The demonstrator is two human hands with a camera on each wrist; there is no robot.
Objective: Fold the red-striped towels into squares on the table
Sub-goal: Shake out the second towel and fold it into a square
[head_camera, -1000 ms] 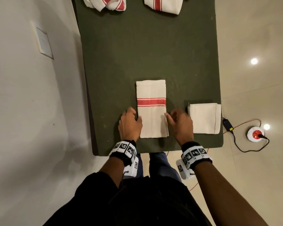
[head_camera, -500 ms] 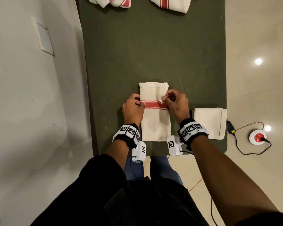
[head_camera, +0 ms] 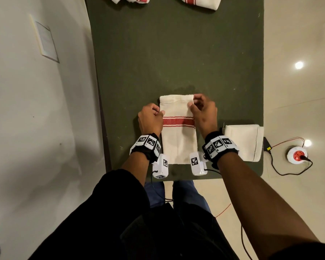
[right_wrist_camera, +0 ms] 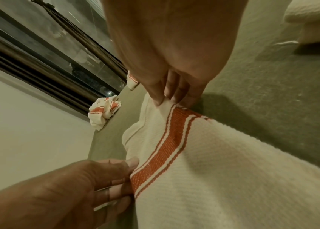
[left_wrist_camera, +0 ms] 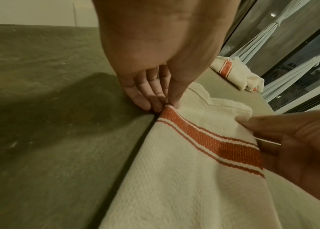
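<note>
Far towels [head_camera: 197,1] cut off by top edge.

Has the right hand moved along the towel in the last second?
Yes. The right hand slid away from the person, past the red stripe, toward the towel's far edge.

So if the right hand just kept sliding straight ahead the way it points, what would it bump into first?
Probably nothing soon: beyond the right hand lies bare green table, then the folded striped towel at the far edge, though depth is hard to judge.
</note>
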